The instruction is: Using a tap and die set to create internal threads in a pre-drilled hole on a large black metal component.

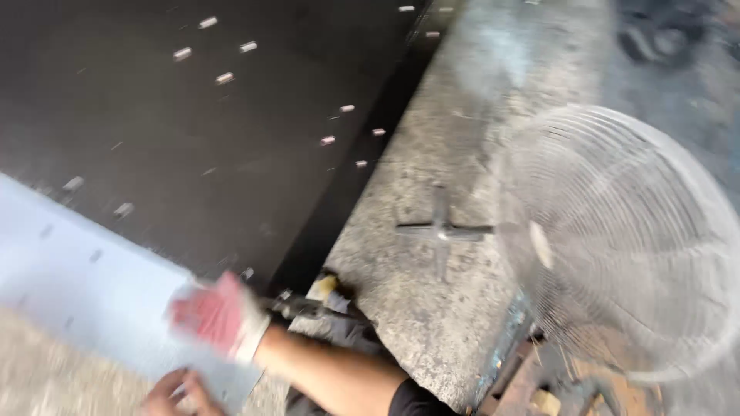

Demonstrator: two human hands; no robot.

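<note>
We see a large dark sheet dotted with small slots, and beside it a rough concrete floor with a wire-caged fan standing on its cross base. A pale grey panel lies across the lower left. Our right hand, in a red-and-white glove, presses flat and spread on the panel. Our bare left hand touches the panel's near edge, fingers loosely curled; blur hides its grip.
</note>
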